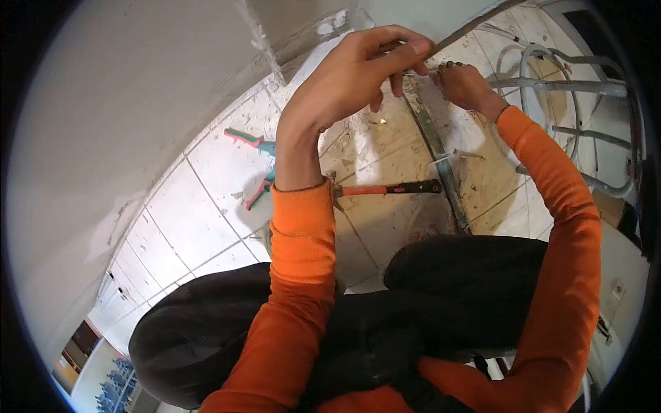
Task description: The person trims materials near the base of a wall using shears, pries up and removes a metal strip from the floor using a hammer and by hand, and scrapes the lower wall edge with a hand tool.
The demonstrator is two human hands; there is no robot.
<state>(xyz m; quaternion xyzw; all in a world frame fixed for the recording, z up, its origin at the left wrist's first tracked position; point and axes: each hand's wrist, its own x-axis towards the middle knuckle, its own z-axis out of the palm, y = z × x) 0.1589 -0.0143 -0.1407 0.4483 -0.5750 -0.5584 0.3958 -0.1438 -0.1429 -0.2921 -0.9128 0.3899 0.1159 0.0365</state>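
Observation:
My left hand [358, 74] is raised at the top centre, near the wall corner and the end of a dark edge. Its thumb and forefinger come together, and what they pinch, if anything, is too small to make out. To its right, my right hand [466, 86] is closed, low over the floor beside a dark strip [435, 141]; its fingertips are partly hidden. Below the hands, a hammer [385, 188] with a red and black handle lies on the tiles. Snips [265, 148] with red and green handles lie left of my left wrist, which partly hides them.
Grey flexible conduit [551, 85] loops at the right. A pale wall [124, 89] curves along the left. Dusty floor tiles [206, 199] carry scattered debris, and a small thin piece [470, 155] lies by the strip. My dark-trousered knees are at the bottom.

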